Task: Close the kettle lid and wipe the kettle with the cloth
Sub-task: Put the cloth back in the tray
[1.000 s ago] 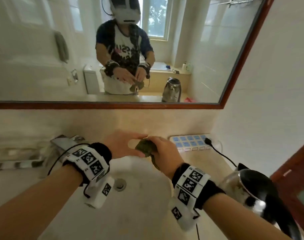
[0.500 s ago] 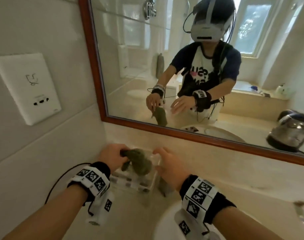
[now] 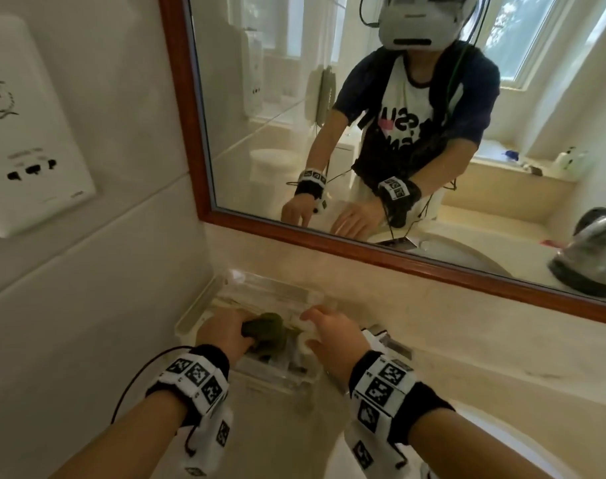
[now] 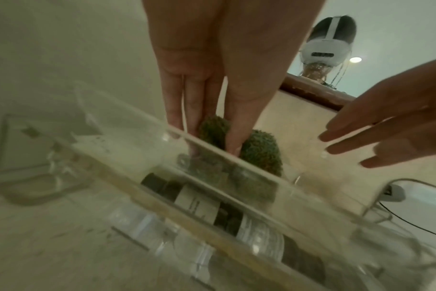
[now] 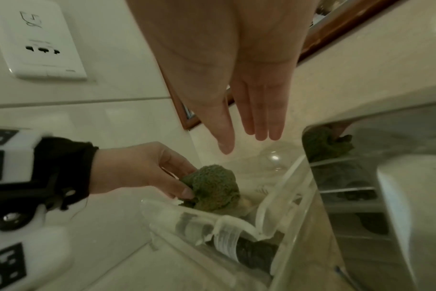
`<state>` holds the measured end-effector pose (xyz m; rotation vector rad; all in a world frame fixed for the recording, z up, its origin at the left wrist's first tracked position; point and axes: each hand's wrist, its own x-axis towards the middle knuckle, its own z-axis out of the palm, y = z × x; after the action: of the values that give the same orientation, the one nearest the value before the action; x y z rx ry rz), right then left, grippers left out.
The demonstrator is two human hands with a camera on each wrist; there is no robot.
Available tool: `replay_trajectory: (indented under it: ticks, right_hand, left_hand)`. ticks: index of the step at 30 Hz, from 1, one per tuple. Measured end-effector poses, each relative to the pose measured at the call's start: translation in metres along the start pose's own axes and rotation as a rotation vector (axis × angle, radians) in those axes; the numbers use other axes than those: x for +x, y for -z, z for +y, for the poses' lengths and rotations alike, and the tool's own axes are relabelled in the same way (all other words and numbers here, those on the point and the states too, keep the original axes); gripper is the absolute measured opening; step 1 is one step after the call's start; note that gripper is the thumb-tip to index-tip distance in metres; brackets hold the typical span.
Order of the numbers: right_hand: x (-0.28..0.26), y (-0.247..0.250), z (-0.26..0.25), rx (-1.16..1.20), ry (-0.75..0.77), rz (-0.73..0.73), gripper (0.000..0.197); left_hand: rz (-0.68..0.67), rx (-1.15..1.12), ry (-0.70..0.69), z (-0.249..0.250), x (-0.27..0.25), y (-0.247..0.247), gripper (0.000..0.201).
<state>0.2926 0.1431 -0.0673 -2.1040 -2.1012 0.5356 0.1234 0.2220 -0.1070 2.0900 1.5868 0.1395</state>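
The cloth (image 3: 265, 328), a dark green, nubbly bundle, sits at the open top of a clear plastic box (image 3: 204, 305) that stands on the pale stone counter (image 3: 450, 340) in the corner where the tiled wall meets the mirror. The left hand (image 3: 222, 335) grips the cloth from above, thumb and fingertips pinched around its upper folds; in the right wrist view the thumb presses into the near side of the bundle, whose lower part lies within the box's walls. The right hand (image 3: 332, 335) is held just beside the cloth, over the right part of the box, fingers straight and slightly spread, holding nothing; whether its fingertips touch the box rim cannot be told. Inside the box, below the cloth, lies a dark bottle (image 4: 187, 198) with a white label, on its side. The kettle (image 3: 595, 254) is seen only as a reflection at the right edge of the wood-framed mirror (image 3: 187, 108), a glass body with a dark lid and base, well apart from both hands; the state of its lid cannot be made out. A white socket plate (image 3: 31, 133) is mounted on the tiled wall to the left of the mirror. The rim of a white basin (image 3: 522, 440) shows at lower right.
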Motion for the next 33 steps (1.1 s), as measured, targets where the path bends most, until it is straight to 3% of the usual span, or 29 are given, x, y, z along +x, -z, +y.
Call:
replay_trajectory:
  ticks: [5, 11, 15, 23, 28, 33]
  right_hand:
    - [-0.017, 0.004, 0.003, -0.006, -0.022, -0.003, 0.044]
    - [-0.086, 0.031, 0.030, 0.002, -0.106, 0.107, 0.042]
    - [-0.177, 0.044, 0.070, 0.006, -0.214, 0.227, 0.040]
    - [-0.405, 0.032, 0.158, 0.037, -0.560, 0.298, 0.040]
    - [-0.538, -0.009, 0.202, 0.089, -0.784, 0.281, 0.039]
    - [-0.628, -0.047, 0.241, 0.160, -0.991, 0.196, 0.042]
  left_hand:
    - [0.030, -0.053, -0.120, 0.022, -0.013, 0.014, 0.051]
    - [0.031, -0.043, -0.376, 0.105, -0.062, 0.009, 0.047]
    - [-0.004, -0.035, -0.518, 0.176, -0.112, -0.017, 0.045]
    - [-0.160, -0.012, -0.842, 0.326, -0.244, -0.120, 0.046]
    - [-0.267, 0.051, -1.122, 0.417, -0.335, -0.193, 0.051]
    - [-0.320, 0.019, -1.327, 0.486, -0.393, -0.246, 0.057]
